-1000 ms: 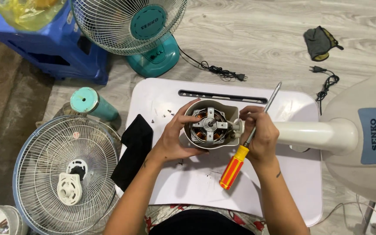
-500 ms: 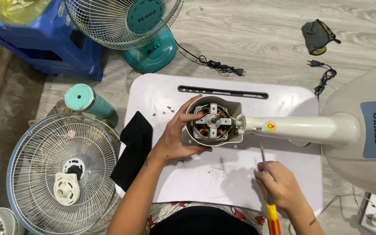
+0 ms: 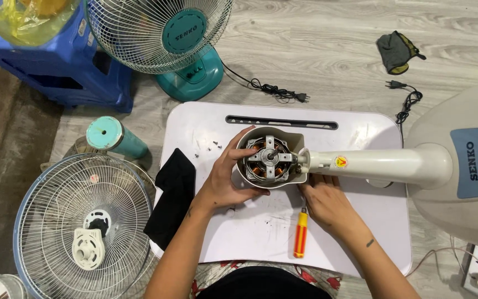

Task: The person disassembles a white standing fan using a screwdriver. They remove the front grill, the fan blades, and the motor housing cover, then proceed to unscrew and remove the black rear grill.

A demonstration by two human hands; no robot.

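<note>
1. Here, the largest thing is the white fan base (image 3: 460, 182) at the right edge, with a blue panel on it; its pale neck (image 3: 377, 164) reaches left across the worktop.
2. The worktop (image 3: 360, 243) is a white lap-table on the wooden floor, with a dark slot (image 3: 281, 122) along its far side.
3. A round grille (image 3: 78, 221) lies flat on the floor to the left, a white hub piece resting in its middle.
4. A teal fan (image 3: 181, 44) stands at the far side, beside a blue stool (image 3: 56, 72); its black cord runs along the floor.
5. The motor (image 3: 269, 159) sits at the worktop's centre on the end of the neck, its open face up, copper windings and a metal cross bracket showing inside the white cup.
6. The left hand (image 3: 225, 182) is wrapped round the motor's left side, thumb below, fingers curled over the rim.
7. The right hand (image 3: 327, 202) lies just under the neck beside the motor, fingers tucked beneath it; I cannot tell whether it grips anything.
8. A black cloth (image 3: 172, 194) hangs over the worktop's left edge.
9. A teal cylinder (image 3: 114, 138) lies on the floor left of the worktop.
10. A screwdriver (image 3: 301, 235) with an orange-and-red handle lies on the worktop between the forearms, near the right hand.
11. Small screws (image 3: 208, 147) are scattered left of the motor.
</note>
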